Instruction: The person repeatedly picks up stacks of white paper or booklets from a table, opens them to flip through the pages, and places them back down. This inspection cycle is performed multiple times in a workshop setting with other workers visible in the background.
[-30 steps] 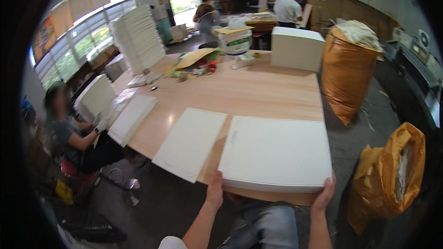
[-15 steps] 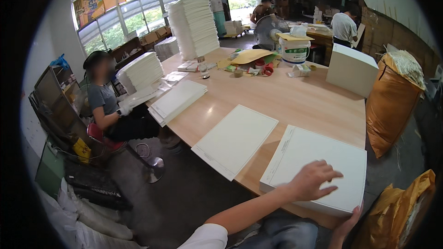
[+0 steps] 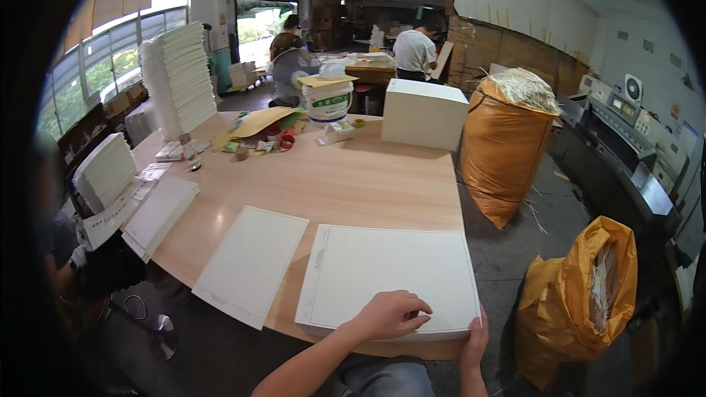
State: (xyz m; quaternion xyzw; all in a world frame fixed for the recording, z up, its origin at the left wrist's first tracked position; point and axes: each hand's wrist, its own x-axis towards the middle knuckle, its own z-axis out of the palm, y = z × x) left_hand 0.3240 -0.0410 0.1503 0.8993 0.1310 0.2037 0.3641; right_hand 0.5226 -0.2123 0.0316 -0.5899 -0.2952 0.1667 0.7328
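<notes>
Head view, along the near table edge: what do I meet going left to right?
Thin stack of white sheets → single white sheet → large white paper stack with left hand on it → right hand → orange sack.

Your single view sits on your head, looking forward and down over the wooden worktop [image 3: 353, 184]. Your hands, the left hand [image 3: 390, 315] and right hand [image 3: 476, 338], lie close below the lens at the lower edge. Beyond them the worktop runs away toward the far doorway, its straight edges bending near the rim.
</notes>
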